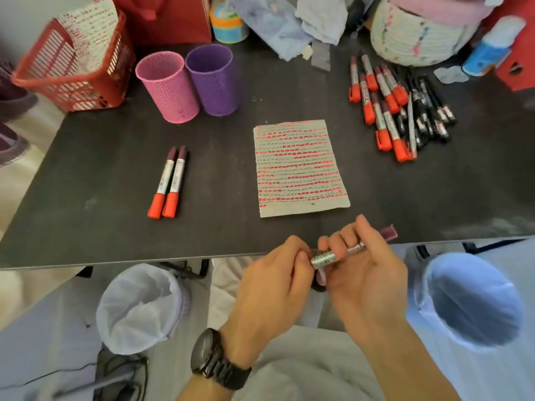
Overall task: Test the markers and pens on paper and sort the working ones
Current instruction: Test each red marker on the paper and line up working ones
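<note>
Marker (322, 259) gripped between both hands (272, 276) (364, 264) above the table's (115, 241) near edge.

Print on the markers (163, 180) (all blurred) cannot be read.

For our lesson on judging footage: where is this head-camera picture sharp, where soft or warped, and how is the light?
Head view: soft, even light, only faint shadows beside the two markers; the paper at centre is sharpest; the left hand and right hand gripping the held marker are slightly blurred; the pink cup and red basket lean outward, a wide-angle warp; corners are soft.
</note>
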A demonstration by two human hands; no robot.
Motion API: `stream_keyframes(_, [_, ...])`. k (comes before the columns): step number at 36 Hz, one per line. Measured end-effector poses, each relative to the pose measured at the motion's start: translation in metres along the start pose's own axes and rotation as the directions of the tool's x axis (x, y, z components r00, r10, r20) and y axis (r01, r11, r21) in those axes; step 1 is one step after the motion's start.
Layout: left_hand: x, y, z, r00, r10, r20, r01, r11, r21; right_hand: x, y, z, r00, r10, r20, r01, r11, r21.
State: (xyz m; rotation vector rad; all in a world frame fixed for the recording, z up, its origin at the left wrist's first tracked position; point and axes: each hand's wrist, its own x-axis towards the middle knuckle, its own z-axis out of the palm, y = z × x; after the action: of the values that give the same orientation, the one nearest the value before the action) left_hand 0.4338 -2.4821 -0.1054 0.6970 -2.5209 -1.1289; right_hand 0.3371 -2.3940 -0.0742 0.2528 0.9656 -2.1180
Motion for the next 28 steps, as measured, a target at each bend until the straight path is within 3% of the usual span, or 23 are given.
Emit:
stream_keyframes(6, [0.001,0.011,0.014,0.991,-0.089,-0.097,0.096,0.993,0.069,-0.005,0.001,0.003,1.000,0.014,-0.016,-0.011,0.985,0.173])
stream_keyframes(14, [-0.010,0.017,0.029,0.971,-0.159,-0.178,0.162,0.987,0.006,-0.001,-0.002,-0.004,0.998,-0.001,-0.055,0.006,0.996,0.093])
stream_keyframes(17, [-0.014,0.018,0.026,0.975,-0.071,-0.211,0.093,0.991,0.094,0.005,-0.006,-0.009,0.999,0.035,0.023,-0.036,0.998,0.052])
stream_keyframes(20, [-0.018,0.016,0.024,0.975,-0.083,-0.206,0.099,0.993,0.070,0.009,-0.004,-0.012,0.980,0.095,0.173,-0.100,0.995,0.023])
stream_keyframes(22, [-0.019,0.014,0.022,0.978,-0.147,-0.150,0.149,0.989,0.004,0.011,-0.005,-0.014,0.957,0.114,0.267,-0.115,0.993,-0.013])
stream_keyframes(25, [-0.024,0.000,0.013,0.927,-0.374,0.036,0.374,0.907,-0.195,0.018,-0.030,-0.018,0.928,0.080,0.364,-0.085,0.996,-0.002])
stream_keyframes(28, [-0.033,-0.026,-0.013,0.876,-0.479,-0.047,0.461,0.863,-0.204,0.030,-0.067,-0.027,0.927,-0.024,0.375,0.006,0.999,0.047])
